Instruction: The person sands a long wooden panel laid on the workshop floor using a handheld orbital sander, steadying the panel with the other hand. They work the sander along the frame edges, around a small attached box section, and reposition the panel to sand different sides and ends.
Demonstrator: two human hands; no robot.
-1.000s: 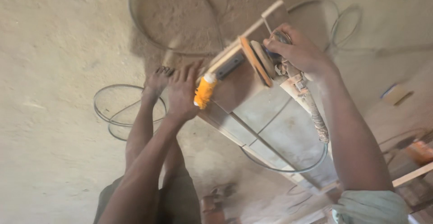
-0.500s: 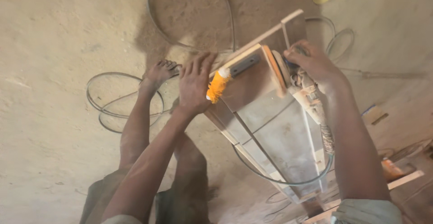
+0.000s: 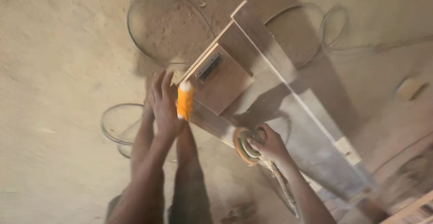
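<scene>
Near the middle of the frame the left hand lies flat, fingers spread and stretched, against the near edge of a long wooden panel that runs from upper centre down to the lower right. Just beside its fingertips an orange clamp handle stands at that edge, touching the hand's side; whether the hand grips it cannot be told through the blur. Above the handle a smaller brown board with a dark metal fitting sits on the panel, one corner hanging toward the centre. The right hand, lower centre, is curled shut around a disc sander pressed to the panel's lower edge, its cord trailing toward the bottom of the frame. Loops of thin cable lie on the dusty floor at left and upper centre. The floor at far left is bare; the lower right corner is crowded with timber offcuts.
</scene>
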